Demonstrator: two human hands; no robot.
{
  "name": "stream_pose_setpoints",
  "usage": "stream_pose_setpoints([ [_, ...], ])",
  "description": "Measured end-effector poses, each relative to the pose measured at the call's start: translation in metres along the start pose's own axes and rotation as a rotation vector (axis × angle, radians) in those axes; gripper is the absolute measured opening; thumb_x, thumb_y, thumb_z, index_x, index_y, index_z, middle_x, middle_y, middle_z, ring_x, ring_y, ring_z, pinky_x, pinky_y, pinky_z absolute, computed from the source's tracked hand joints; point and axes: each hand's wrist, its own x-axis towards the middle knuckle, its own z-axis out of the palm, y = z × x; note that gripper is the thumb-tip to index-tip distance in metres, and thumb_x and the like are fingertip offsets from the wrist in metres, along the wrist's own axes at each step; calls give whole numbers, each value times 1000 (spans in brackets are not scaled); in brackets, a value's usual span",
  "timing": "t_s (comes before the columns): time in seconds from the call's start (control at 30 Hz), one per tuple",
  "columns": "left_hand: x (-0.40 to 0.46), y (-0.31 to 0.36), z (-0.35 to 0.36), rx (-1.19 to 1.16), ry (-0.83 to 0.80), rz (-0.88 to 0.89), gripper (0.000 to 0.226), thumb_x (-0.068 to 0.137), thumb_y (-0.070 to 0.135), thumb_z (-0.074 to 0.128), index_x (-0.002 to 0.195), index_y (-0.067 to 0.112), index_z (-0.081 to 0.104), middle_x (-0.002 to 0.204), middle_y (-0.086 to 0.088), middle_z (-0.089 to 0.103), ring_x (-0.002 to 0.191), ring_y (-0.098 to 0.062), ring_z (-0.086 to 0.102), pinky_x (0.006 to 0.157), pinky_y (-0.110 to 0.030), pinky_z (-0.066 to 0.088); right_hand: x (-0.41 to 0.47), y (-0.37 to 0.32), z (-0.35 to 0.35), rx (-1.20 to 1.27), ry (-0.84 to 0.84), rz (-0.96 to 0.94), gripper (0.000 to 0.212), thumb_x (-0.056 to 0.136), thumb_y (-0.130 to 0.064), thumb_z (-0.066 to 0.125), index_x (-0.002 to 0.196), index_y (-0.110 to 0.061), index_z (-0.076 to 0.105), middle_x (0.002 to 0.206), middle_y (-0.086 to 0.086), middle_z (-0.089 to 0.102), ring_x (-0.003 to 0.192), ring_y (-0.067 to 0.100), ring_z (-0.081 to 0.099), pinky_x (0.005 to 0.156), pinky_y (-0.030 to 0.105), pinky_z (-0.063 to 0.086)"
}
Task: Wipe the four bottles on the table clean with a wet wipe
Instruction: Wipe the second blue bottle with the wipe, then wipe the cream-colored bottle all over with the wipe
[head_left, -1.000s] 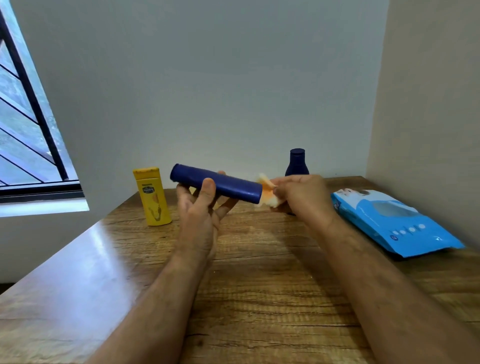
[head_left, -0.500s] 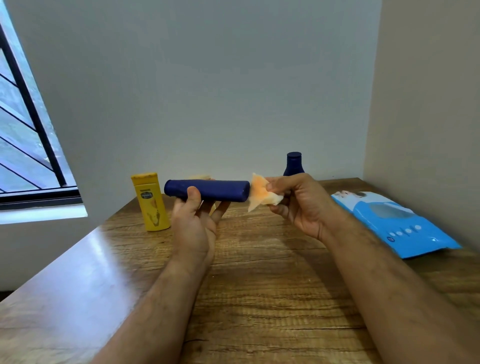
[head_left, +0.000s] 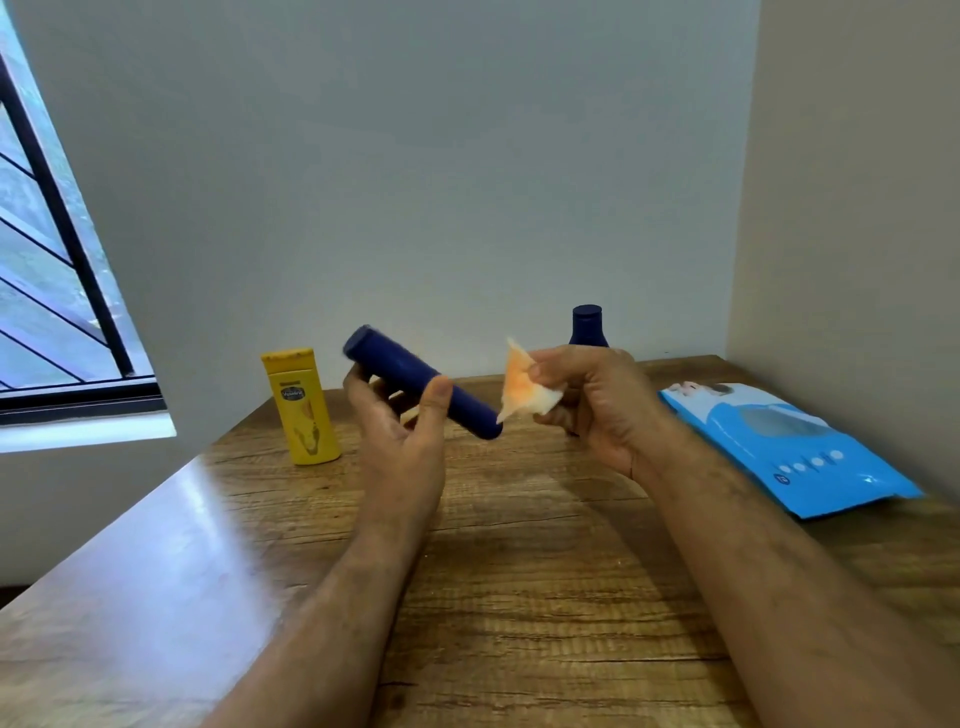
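A person's left hand (head_left: 400, 441) grips a dark blue tube-shaped bottle (head_left: 421, 382) around its middle, held tilted above the wooden surface (head_left: 519, 571), thumb on top and fingers beneath. The right hand (head_left: 592, 405) pinches a crumpled wet wipe (head_left: 527, 387), stained orange, just beside the bottle's lower end. The bottle looks light, stiff and smooth, so likely slippery once damp; a firm mid-body hold suits it. The wipe is soft and limp. A yellow bottle (head_left: 304, 410) stands at left, another dark blue bottle (head_left: 588, 325) behind the right hand, and a blue wipes packet (head_left: 789, 452) lies at right.
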Motion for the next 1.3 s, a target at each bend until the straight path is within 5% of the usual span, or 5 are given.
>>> stream_pose_setpoints([
  [0.17, -2, -14, 14, 358, -152, 11, 75, 89, 39, 73, 149, 30, 29, 126, 16, 53, 109, -5, 58, 81, -16, 45, 6, 7, -1, -97, 211, -55, 19, 84, 3, 64, 93, -11, 72, 102, 12, 65, 82, 25, 71, 52, 23, 56],
  [0.33, 9, -34, 26, 510, -112, -11, 80, 84, 45, 77, 150, 28, 34, 142, 4, 55, 119, -12, 58, 100, -39, 53, 10, 15, 4, -335, 229, -148, 15, 88, -1, 65, 97, -9, 74, 90, 3, 66, 77, 20, 72, 59, 30, 62],
  [0.43, 11, -38, 38, 588, -123, 26, 78, 83, 35, 80, 148, 24, 37, 143, 5, 51, 128, -13, 52, 108, -39, 48, 14, 18, 3, -413, 284, -191, 16, 88, -4, 66, 99, -11, 75, 87, -5, 63, 76, 16, 69, 62, 32, 62],
  [1.0, 35, -63, 76, 681, -5, -38, 80, 75, 27, 85, 140, 17, 38, 136, -6, 56, 122, -25, 57, 98, -43, 54, 32, 32, -3, -539, 406, -339, 18, 87, -10, 68, 101, -18, 76, 94, -8, 68, 88, 11, 68, 78, 36, 62],
  [1.3, 35, -59, 74, 709, -47, -208, 81, 80, 28, 79, 142, 13, 29, 130, -12, 61, 116, -32, 62, 92, -47, 56, 29, 36, 1, -589, 345, -349, 21, 83, -9, 70, 100, -20, 76, 93, -10, 69, 84, 9, 68, 71, 35, 63],
])
